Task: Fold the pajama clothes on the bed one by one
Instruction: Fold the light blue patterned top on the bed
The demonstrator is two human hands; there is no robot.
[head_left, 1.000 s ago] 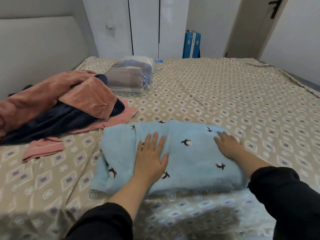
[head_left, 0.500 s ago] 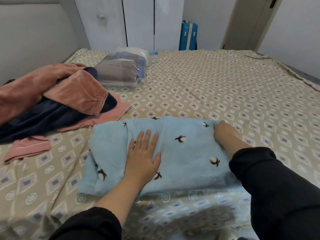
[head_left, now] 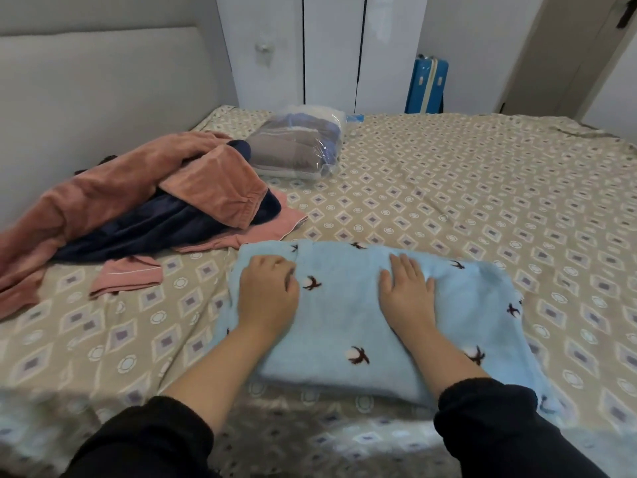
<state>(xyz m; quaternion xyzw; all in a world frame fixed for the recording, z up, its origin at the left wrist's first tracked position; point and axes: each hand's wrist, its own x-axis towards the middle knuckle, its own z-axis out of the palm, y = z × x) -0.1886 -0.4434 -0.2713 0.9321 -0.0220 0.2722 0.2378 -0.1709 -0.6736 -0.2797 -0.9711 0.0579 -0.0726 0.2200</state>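
The pajama [head_left: 379,326] lies folded on the bed [head_left: 465,188], at the near edge before me. My left hand [head_left: 269,298] sits at its far left corner, fingers curled, gripping the cloth. My right hand [head_left: 406,294] presses flat on its middle, fingers straight. A pile [head_left: 165,208] of pink and navy clothes lies just beside it on the left. A bagged bundle [head_left: 296,146] is farther off. A suitcase [head_left: 427,86] stands past the bed.

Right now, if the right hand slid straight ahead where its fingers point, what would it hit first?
The right hand lies flat on the blue pajama. Ahead comes its far edge, then only bare bed sheet; the way looks free, though depth is hard to judge.
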